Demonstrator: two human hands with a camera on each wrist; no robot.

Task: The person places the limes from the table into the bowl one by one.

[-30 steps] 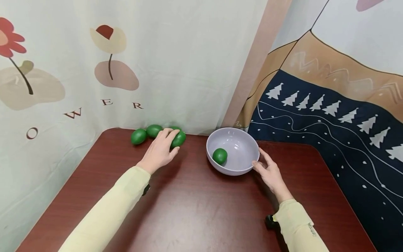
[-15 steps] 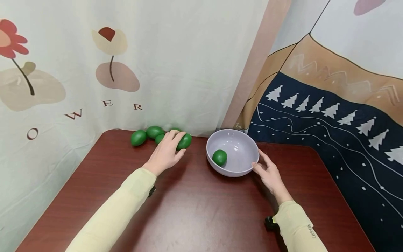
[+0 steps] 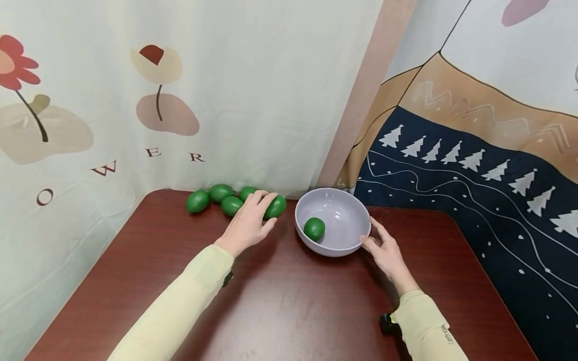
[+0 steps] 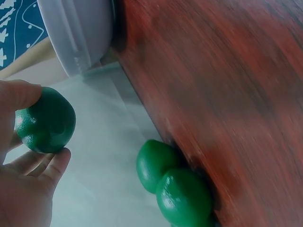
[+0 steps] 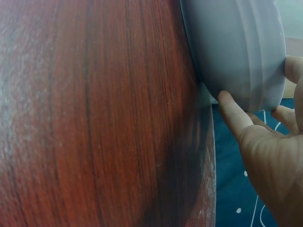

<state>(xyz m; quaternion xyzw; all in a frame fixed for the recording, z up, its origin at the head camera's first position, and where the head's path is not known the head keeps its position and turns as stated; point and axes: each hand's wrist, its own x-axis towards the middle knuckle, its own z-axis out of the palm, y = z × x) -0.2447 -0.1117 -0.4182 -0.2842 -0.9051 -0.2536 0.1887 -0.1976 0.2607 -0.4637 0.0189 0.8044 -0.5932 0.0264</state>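
My left hand (image 3: 247,225) holds a green lime (image 3: 276,206) by thumb and fingertips, above the table's back edge and short of the bowl. In the left wrist view the held lime (image 4: 47,120) shows glossy between thumb and fingers. The pale lilac bowl (image 3: 345,228) stands on the table, with one lime (image 3: 314,229) lying in its left side. At the bowl's right side, my right hand (image 3: 386,255) grips the rim and outer wall. The right wrist view shows fingers (image 5: 233,111) against the bowl's outside (image 5: 232,52).
Several more limes (image 3: 221,193) lie grouped at the back left of the dark red wooden table (image 3: 289,311). A white printed curtain (image 3: 262,100) hangs right behind the table. Navy cloth with white trees (image 3: 451,185) hangs at the right edge.
My left hand has carried its lime to the right, away from the group and closer to the bowl. The limes behind it show more fully. My right hand and the bowl stay put.
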